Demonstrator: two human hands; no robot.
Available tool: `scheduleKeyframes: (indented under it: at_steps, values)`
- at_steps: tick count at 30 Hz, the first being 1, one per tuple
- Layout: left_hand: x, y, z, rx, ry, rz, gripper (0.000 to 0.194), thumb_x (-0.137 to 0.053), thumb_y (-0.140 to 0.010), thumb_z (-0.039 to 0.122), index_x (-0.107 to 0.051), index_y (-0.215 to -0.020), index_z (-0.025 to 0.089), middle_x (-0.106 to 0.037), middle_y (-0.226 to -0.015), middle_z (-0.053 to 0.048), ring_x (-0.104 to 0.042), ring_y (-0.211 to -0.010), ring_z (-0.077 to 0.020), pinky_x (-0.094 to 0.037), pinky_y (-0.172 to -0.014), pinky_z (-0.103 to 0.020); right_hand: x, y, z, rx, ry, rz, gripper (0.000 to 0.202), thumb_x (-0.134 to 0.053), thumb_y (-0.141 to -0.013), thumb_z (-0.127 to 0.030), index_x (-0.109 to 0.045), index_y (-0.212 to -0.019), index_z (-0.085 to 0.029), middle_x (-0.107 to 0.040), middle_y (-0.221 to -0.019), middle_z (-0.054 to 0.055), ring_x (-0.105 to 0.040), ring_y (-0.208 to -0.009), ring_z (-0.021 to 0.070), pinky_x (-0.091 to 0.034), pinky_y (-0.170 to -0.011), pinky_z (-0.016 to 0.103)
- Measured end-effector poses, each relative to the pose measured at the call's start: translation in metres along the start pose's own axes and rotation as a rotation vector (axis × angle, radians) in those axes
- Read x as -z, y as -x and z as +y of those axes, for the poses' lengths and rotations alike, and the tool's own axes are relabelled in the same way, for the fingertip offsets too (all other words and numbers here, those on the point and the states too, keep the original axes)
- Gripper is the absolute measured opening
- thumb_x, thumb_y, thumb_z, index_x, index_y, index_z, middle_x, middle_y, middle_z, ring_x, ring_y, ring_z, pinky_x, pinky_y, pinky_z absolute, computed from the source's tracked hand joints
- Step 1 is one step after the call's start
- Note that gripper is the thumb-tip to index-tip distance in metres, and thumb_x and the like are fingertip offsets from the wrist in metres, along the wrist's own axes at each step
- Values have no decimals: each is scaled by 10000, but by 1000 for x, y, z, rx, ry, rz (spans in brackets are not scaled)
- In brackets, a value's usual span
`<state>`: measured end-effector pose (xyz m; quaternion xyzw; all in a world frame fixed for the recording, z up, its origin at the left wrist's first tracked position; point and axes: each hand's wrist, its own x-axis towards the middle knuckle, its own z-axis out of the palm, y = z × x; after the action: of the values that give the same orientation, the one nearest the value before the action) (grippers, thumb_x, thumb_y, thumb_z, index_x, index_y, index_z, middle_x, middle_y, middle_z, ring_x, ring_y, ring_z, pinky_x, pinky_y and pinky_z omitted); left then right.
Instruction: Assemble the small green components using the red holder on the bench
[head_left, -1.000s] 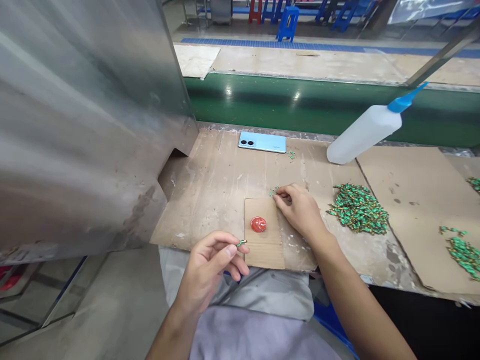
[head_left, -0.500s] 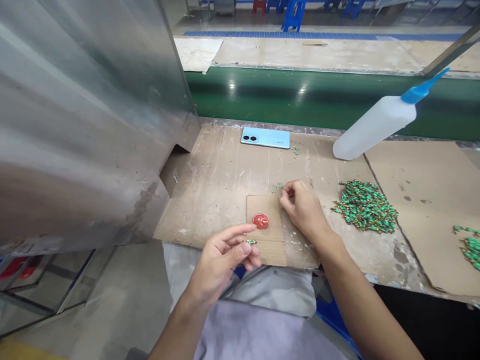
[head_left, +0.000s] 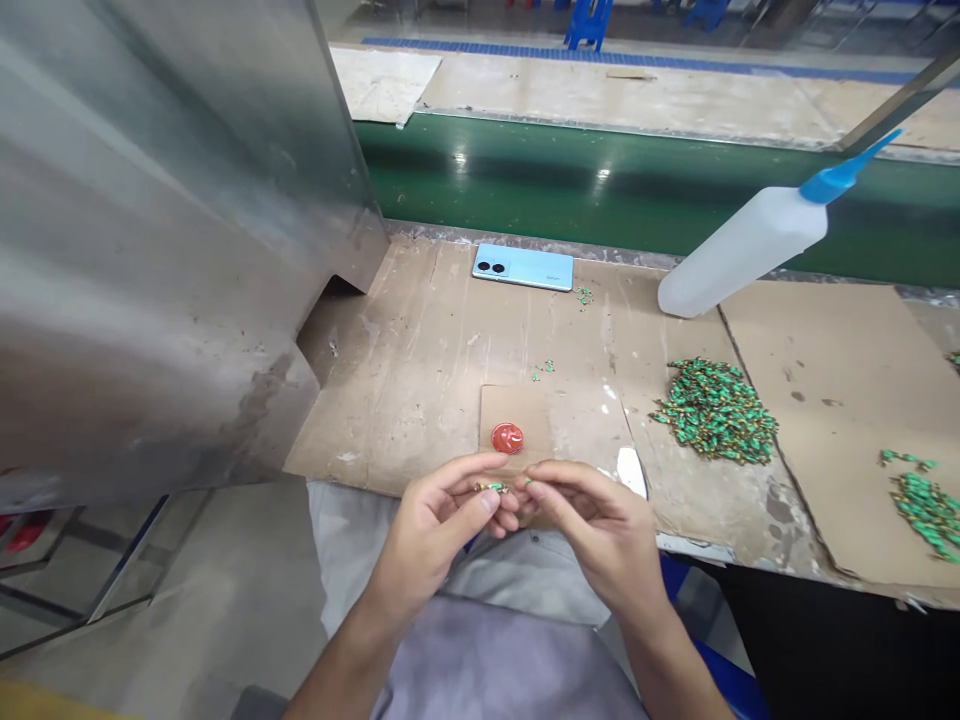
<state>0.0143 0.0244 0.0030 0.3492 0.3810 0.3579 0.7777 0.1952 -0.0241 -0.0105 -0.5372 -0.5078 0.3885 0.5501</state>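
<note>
Between the thumb and fingers of my left hand [head_left: 439, 525] is a small green-and-gold piece [head_left: 493, 488], bead-like in shape. My right hand [head_left: 607, 525] is closed in a pinch close beside it, with a tiny green bit [head_left: 528, 482] at the fingertips. Just beyond both hands, a round red disc [head_left: 507, 438] with a glossy top lies on a small cardboard sheet [head_left: 517, 402]. Several tiny green bits [head_left: 547, 367] are scattered past that sheet. A large heap of green-and-gold pieces [head_left: 716, 412] sits to the right.
A light blue phone [head_left: 523, 268] lies toward the back, with more green bits [head_left: 584, 296] near its corner. A white squeeze bottle [head_left: 746, 250] with a blue nozzle leans at right. More green pieces [head_left: 930, 512] lie far right. A metal panel [head_left: 172, 230] rises on the left.
My right hand has come from the scattered green bits back toward my left hand, now with a tiny bit in its pinch. The left hand still holds its piece.
</note>
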Motion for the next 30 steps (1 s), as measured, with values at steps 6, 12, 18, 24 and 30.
scheduleKeyframes:
  at_steps: [6, 12, 18, 24, 30]
  values:
    - [-6, 4, -1, -26, -281, 110, 105, -832, -900, 232, -850, -992, 185, -864, -858, -32, -821, -796, -145, -647, -721, -159, -5, 6, 4, 15, 53, -99, 109, -611, -1099, -184, -688, -1068, -255, -762, -937, 22, -793, -804, 169, -680, -724, 271]
    - [-5, 11, -1, -69, -407, 135, 103, -783, -938, 273, -823, -1008, 209, -836, -833, -7, -769, -702, -127, -583, -612, -149, -4, 0, 4, 199, 172, -96, 176, -678, -1031, -83, -704, -1062, -254, -751, -945, 12, -748, -853, 146, -603, -723, 222]
    - [-1, 19, 8, -84, -566, 77, 156, -714, -993, 288, -841, -960, 206, -784, -761, 2, -648, -625, -99, -510, -599, -160, -5, -1, 3, 364, 221, -138, 198, -693, -1011, -43, -681, -1061, -234, -756, -947, 17, -756, -882, 148, -614, -803, 238]
    - [-2, 21, 16, -59, -548, 25, 182, -686, -1003, 283, -795, -894, 188, -782, -768, -8, -595, -623, -100, -425, -561, -181, -2, -2, 0, 404, 235, -188, 173, -674, -1019, -47, -667, -1067, -213, -736, -921, 32, -735, -846, 159, -612, -774, 252]
    - [0, 25, 8, -45, -565, 61, 162, -679, -1015, 290, -782, -931, 196, -781, -800, -4, -624, -661, -113, -454, -597, -194, 0, -2, -9, 292, 253, -244, 161, -646, -1028, -61, -647, -1031, -222, -725, -924, 22, -702, -832, 143, -583, -729, 237]
